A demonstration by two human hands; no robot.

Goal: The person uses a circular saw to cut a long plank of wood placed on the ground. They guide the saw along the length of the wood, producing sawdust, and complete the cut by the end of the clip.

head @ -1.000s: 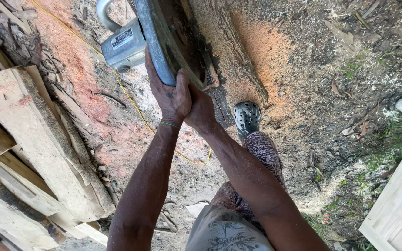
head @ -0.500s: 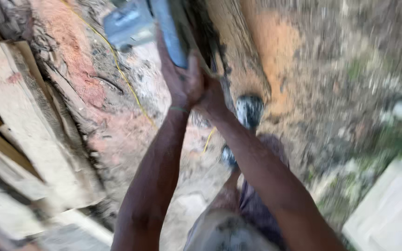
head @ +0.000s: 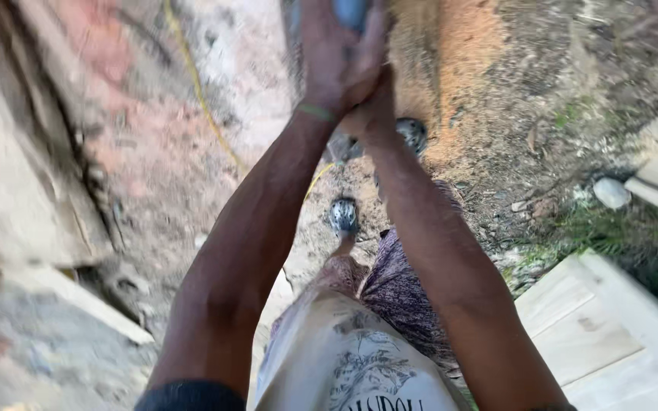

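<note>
My left hand [head: 336, 57] and my right hand [head: 371, 106] are pressed together at the top edge of the head view, both arms stretched out in front of me. They are closed around the end of a long blue-grey bar [head: 352, 11], of which only a small piece shows above the fingers. A green band [head: 317, 112] circles my left wrist. The rest of the bar is out of the frame.
Below are my two shoes [head: 342, 215] on bare dirt. Orange sawdust [head: 466, 46] covers the ground at the top. A yellow cord [head: 192, 84] crosses the left. Blurred rough planks [head: 17, 198] lie left, pale boards [head: 611, 327] and a stone [head: 611, 192] right.
My hands and the bar have shifted up to the frame's top edge. The grey power tool and most of the bar have left the view. More ground and the right boards show.
</note>
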